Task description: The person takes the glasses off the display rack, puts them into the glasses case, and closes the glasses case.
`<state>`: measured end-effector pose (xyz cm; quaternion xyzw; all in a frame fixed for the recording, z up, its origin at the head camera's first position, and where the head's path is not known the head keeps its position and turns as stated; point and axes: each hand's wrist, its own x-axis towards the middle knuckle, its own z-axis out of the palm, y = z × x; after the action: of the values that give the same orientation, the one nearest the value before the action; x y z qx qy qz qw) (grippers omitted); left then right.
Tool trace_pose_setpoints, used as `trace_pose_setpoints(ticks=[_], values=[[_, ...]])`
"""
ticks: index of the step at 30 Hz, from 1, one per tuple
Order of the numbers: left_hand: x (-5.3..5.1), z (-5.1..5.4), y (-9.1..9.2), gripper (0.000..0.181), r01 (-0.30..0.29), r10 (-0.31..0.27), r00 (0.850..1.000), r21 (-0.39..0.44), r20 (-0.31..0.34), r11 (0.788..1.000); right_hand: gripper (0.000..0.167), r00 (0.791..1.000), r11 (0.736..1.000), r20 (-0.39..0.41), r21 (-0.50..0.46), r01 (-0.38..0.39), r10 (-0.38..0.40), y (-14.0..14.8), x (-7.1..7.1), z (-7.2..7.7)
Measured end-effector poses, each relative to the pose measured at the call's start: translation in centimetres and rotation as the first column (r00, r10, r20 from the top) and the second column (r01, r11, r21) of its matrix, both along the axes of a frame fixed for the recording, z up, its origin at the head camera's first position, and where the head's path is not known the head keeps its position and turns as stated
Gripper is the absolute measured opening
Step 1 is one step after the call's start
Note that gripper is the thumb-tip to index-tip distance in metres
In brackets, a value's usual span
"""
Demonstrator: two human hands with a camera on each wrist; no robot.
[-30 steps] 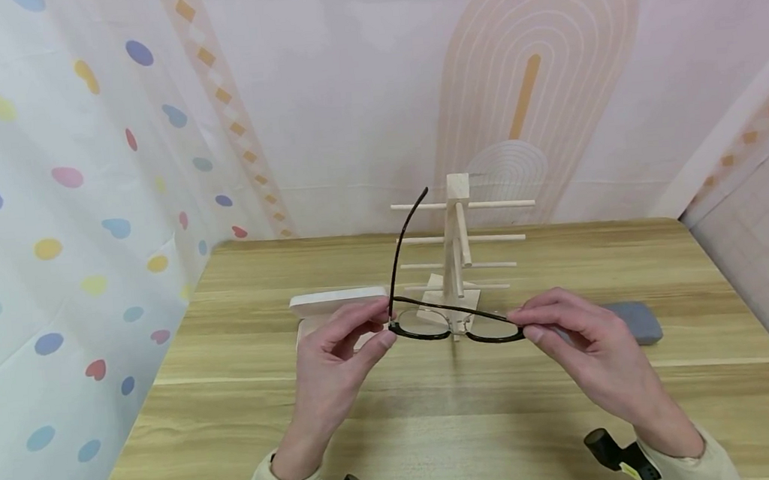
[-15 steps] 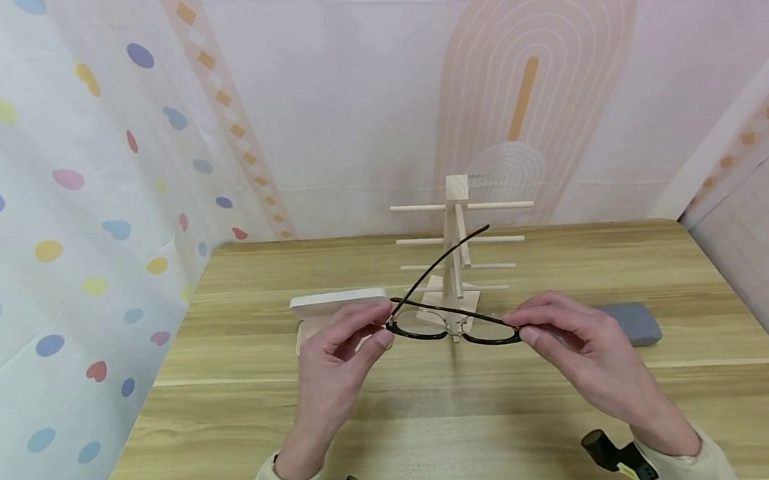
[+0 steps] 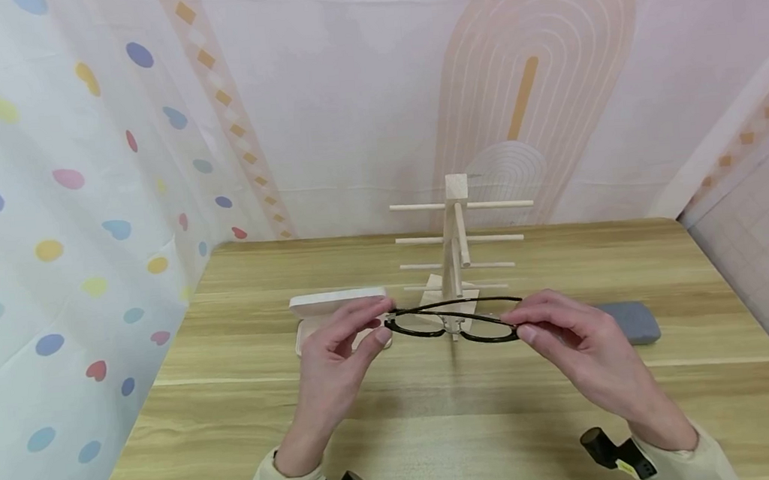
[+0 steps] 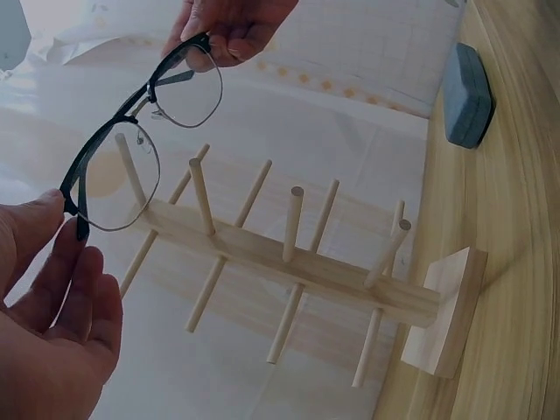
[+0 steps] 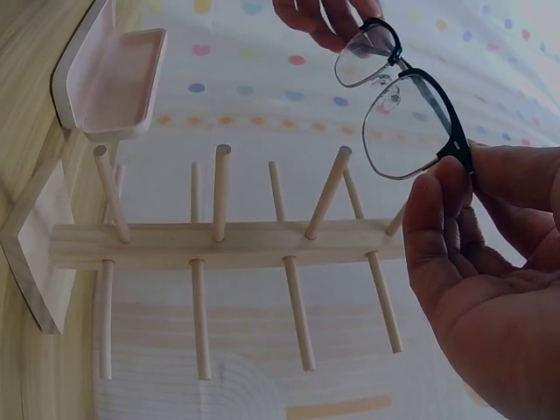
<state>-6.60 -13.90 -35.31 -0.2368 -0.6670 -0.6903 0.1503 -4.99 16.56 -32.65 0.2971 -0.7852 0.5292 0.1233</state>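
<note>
A pair of eyeglasses (image 3: 419, 334) with black upper rims and clear lenses is held up between both hands, above the table. Its two black temples lie folded across behind the lenses. My left hand (image 3: 333, 376) pinches the frame's left corner between thumb and fingers. At the opposite corner my right hand (image 3: 586, 352) pinches the frame the same way. In the left wrist view, the glasses (image 4: 85, 157) show thin metal lower rims and nose pads. Behind them stands a wooden peg rack (image 3: 450, 246) with several round pegs and a square base.
An open white case (image 3: 337, 298) with a pinkish inside lies behind my left hand. To the right, partly behind my right hand, sits a closed blue-grey case (image 3: 633, 323). Patterned curtains (image 3: 345, 85) hang along the back and sides of the wooden table (image 3: 435, 447).
The temple at the left stood out upright and has swung down to the right, folding flat behind the lenses. Both hands keep nearly the same place.
</note>
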Motion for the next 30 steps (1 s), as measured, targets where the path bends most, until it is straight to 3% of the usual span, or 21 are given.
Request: trace_pose_setpoints(ticks=[4, 9, 17, 23, 30], values=[[0.0, 0.1, 0.0, 0.029, 0.000, 0.000, 1.000, 0.027, 0.008, 1.000, 0.027, 0.995, 0.997, 0.072, -0.009, 0.071, -0.070, -0.4, 0.0, 0.2], [0.1, 0.1, 0.1, 0.023, -0.015, 0.015, 1.000, 0.026, 0.028, 1.000, 0.026, 0.967, 0.980, 0.168, -0.022, 0.200, -0.193, -0.8, 0.1, 0.1], [0.3, -0.2, 0.3, 0.020, -0.028, 0.027, 0.997, 0.011, 0.072, 1.000, 0.029, 0.935, 0.948, 0.191, -0.056, 0.314, -0.299, -0.9, 0.0, -0.4], [0.3, -0.4, 0.4, 0.021, -0.052, 0.052, 0.997, 0.005, 0.063, 0.999, 0.034, 0.925, 0.944, 0.239, -0.078, 0.322, -0.296, -1.1, -0.2, -0.8], [0.3, -0.5, 0.5, 0.020, -0.077, 0.077, 0.993, -0.002, 0.092, 0.997, 0.021, 0.921, 0.950, 0.290, -0.095, 0.298, -0.260, -1.0, -0.4, -0.8]])
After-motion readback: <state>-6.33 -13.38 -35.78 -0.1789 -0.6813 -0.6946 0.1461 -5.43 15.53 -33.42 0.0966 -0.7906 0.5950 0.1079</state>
